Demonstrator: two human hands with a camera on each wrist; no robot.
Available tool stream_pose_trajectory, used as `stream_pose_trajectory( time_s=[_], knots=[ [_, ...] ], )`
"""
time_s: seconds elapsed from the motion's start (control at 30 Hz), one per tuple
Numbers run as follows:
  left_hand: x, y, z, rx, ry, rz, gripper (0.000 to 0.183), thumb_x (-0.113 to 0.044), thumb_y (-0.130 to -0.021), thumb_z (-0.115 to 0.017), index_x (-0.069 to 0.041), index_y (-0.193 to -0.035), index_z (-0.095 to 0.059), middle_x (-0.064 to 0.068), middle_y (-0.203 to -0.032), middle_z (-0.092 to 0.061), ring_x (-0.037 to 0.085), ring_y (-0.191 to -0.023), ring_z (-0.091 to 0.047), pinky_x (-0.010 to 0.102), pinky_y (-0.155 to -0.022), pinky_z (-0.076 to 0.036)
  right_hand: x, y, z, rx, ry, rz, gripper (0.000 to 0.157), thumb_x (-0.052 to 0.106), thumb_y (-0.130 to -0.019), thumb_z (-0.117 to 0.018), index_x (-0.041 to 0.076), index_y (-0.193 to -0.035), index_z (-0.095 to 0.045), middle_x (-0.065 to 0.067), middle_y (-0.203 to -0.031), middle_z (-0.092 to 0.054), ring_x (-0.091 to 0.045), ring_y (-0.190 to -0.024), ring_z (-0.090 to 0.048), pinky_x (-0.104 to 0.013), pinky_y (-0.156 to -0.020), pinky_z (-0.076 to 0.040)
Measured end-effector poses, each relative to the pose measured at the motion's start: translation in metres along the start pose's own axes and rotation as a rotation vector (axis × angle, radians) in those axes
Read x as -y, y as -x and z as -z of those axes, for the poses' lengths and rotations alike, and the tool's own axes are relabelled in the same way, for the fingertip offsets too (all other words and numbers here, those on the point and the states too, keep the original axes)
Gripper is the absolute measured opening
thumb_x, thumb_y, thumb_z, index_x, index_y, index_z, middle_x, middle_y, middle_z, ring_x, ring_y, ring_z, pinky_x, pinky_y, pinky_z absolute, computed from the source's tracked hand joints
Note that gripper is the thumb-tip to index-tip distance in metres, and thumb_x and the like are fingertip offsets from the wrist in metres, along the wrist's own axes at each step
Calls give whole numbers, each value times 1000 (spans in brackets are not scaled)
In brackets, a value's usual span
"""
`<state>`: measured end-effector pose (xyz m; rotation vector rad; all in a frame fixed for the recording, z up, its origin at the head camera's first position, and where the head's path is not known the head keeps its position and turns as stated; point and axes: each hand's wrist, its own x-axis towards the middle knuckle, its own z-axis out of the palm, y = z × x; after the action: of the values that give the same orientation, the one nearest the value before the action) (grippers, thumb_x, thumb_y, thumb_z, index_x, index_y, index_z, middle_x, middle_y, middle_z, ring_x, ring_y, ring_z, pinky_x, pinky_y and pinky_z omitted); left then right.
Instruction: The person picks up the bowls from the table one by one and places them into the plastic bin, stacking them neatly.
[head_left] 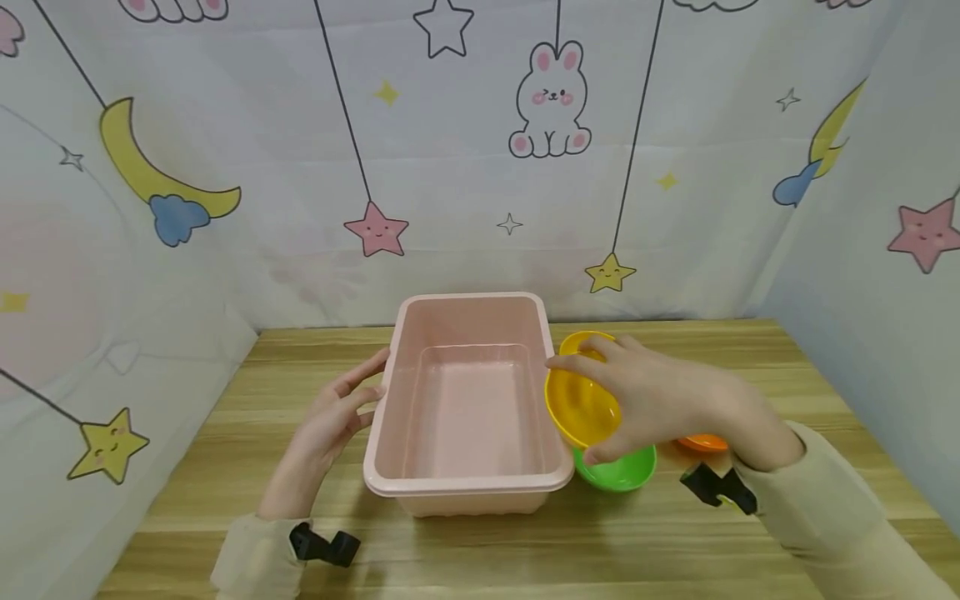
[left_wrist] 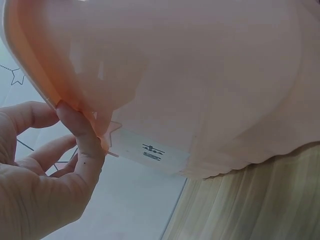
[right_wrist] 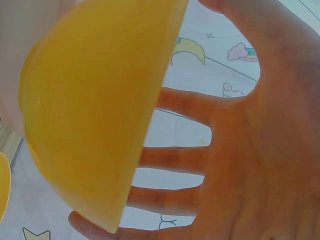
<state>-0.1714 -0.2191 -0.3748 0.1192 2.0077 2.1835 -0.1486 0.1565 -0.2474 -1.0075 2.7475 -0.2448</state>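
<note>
A pink plastic basin (head_left: 471, 486) stands on the wooden table. At its left side my left hand (head_left: 330, 421) pinches the rim between thumb and finger; the left wrist view shows the thumb (left_wrist: 82, 135) against the wall just under the lip. My right hand (head_left: 652, 392) grips a yellow bowl (head_left: 573, 408) by its rim from above, thumb on the near side and fingers spread across the far side. The bowl is tilted, overlapping the basin's right edge in the head view. Its rounded outside (right_wrist: 95, 100) fills much of the right wrist view.
Below the held bowl sits a green bowl (head_left: 622, 473), partly hidden. An orange bowl (head_left: 703, 442) shows under the right forearm. Another yellow rim (head_left: 583, 338) peeks out behind the held bowl. Cloth walls with cartoon prints enclose the table (head_left: 480, 554) at back and sides.
</note>
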Motion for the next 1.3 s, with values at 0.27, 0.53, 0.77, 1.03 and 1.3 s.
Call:
stream_pose_trajectory(
  time_s=[0.27, 0.53, 0.77, 1.03, 1.3],
  knots=[
    [1, 0, -1, -8, 10, 0, 61, -7, -95, -55, -10, -151, -31, -3, -140, -39, 3, -103, -62, 25, -83, -55, 4, -3, 8, 34, -14, -20, 89, 48, -70, -77, 35, -148, -34, -13, -145, -36, -36, -129, -38, -55, -95, -46],
    [1, -1, -2, -7, 13, 6, 61, -8, -95, -55, -11, -151, -31, -5, -140, -40, 3, -102, -62, 24, -82, -55, 5, -11, 11, 8, 10, 5, 91, 53, -69, -77, 37, -147, -33, -9, -139, -40, -30, -124, -42, -51, -95, -47],
    [2, -2, -3, -8, 23, 4, 61, -7, -95, -54, -10, -151, -31, -5, -139, -40, 3, -103, -62, 25, -82, -56, 6, -16, 13, 16, 18, 5, 92, 52, -69, -78, 37, -147, -33, -3, -137, -40, -26, -122, -41, -49, -94, -47],
    [2, -1, -3, -2, 35, 4, 61, -7, -95, -55, -9, -151, -30, 6, -153, -30, 3, -108, -60, 24, -84, -55, 11, -23, 17, 11, 17, 14, 93, 52, -69, -78, 35, -148, -32, -6, -147, -33, -29, -128, -37, -51, -97, -46],
    [2, 0, -2, 1, 46, -2, 61, -7, -96, -53, -8, -151, -29, 10, -157, -24, 1, -103, -61, 24, -83, -55, 15, -35, 21, -6, 30, 28, 89, 55, -68, -77, 34, -145, -37, -7, -141, -39, -26, -119, -43, -45, -90, -48]
  ],
)
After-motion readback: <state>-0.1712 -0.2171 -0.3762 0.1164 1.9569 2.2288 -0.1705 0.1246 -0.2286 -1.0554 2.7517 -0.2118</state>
